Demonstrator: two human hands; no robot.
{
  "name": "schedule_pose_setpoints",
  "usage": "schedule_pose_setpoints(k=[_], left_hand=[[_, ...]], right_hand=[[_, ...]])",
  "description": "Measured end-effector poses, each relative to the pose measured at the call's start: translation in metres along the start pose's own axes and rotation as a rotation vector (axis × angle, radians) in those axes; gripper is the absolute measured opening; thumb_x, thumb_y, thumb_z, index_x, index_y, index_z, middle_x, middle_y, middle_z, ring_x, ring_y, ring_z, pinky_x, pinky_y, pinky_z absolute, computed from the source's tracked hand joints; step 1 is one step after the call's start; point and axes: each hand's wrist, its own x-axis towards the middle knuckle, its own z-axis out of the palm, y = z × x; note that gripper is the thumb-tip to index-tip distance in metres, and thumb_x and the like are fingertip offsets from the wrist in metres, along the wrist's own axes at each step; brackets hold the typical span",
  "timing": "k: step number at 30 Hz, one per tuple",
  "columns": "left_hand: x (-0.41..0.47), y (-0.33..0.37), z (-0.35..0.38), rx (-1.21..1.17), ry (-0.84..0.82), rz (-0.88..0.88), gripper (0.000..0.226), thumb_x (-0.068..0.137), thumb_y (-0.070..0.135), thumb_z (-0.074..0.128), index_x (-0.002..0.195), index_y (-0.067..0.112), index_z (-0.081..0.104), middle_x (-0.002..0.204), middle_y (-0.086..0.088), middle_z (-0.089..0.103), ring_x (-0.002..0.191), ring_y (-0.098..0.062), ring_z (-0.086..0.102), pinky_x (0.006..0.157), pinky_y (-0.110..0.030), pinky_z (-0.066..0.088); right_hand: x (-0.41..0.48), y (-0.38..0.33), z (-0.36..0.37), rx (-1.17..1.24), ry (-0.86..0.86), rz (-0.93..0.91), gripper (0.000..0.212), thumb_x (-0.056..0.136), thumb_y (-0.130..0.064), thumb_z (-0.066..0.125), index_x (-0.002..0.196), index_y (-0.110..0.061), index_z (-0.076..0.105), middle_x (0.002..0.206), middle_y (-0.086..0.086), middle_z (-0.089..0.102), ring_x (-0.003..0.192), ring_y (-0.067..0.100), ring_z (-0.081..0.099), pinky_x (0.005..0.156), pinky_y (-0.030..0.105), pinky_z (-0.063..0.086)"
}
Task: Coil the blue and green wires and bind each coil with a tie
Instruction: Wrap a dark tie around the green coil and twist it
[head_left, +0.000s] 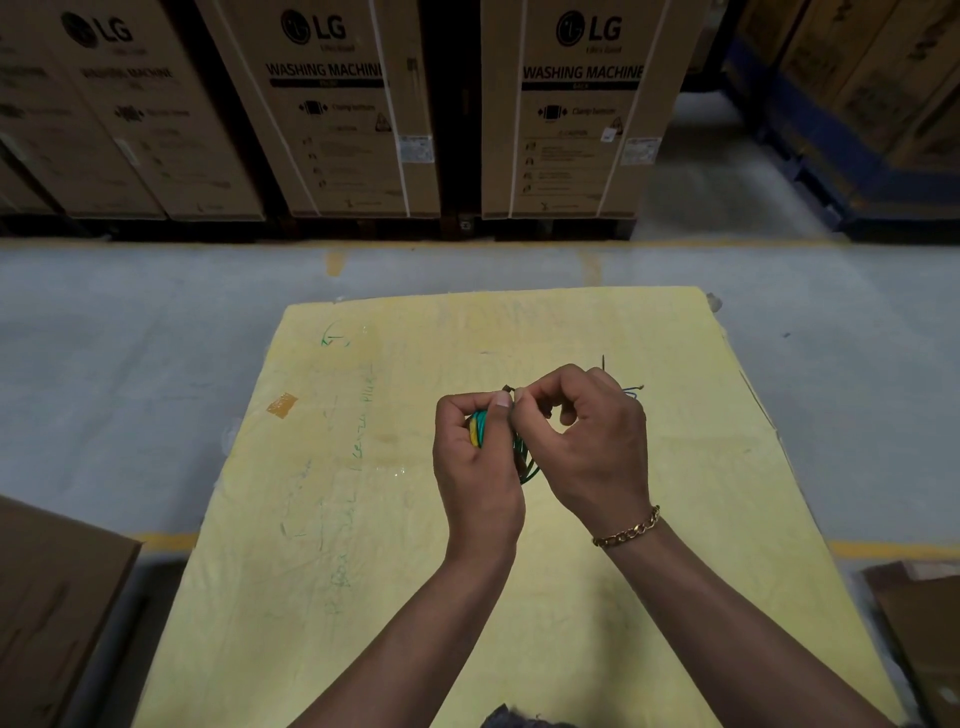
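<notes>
A green wire coil is gripped in my left hand, held above the middle of the yellow table; more green loops show below between both hands. My right hand pinches a small dark tie end at the top of the coil, fingertips touching my left thumb. A blue wire lies on the table behind my right hand, mostly hidden, with thin ends sticking out.
A brown tape patch and green scribbles mark the table's left part. Cardboard boxes sit at the lower left and lower right. Large washing-machine cartons stand across the grey floor.
</notes>
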Motion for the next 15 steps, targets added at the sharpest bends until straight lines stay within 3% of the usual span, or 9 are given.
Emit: schedule_pose_setpoints(k=[5, 10, 15], left_hand=[[0.002, -0.003, -0.002, 0.041, 0.007, 0.037, 0.015, 0.097, 0.028, 0.064, 0.083, 0.033, 0.06, 0.09, -0.001, 0.07, 0.076, -0.016, 0.059, 0.065, -0.039, 0.053], [0.001, -0.002, -0.004, 0.137, -0.006, 0.142, 0.013, 0.099, 0.018, 0.063, 0.088, 0.022, 0.059, 0.081, 0.012, 0.067, 0.071, -0.005, 0.059, 0.063, -0.024, 0.048], [0.003, -0.002, -0.011, 0.241, -0.067, 0.225, 0.011, 0.098, 0.015, 0.063, 0.089, 0.02, 0.061, 0.08, 0.019, 0.066, 0.071, -0.002, 0.059, 0.063, -0.019, 0.047]], right_hand=[[0.002, 0.002, -0.001, 0.002, -0.031, 0.011, 0.02, 0.081, -0.037, 0.061, 0.068, -0.022, 0.063, 0.063, -0.017, 0.059, 0.064, 0.006, 0.048, 0.057, 0.033, 0.044], [0.006, 0.003, -0.006, 0.024, -0.116, 0.041, 0.021, 0.079, -0.041, 0.06, 0.068, -0.023, 0.063, 0.063, -0.018, 0.061, 0.065, 0.005, 0.051, 0.06, 0.032, 0.046], [0.016, 0.01, -0.016, 0.043, -0.293, 0.052, 0.014, 0.085, -0.035, 0.061, 0.079, -0.025, 0.067, 0.073, -0.015, 0.065, 0.071, 0.008, 0.052, 0.068, 0.034, 0.048]])
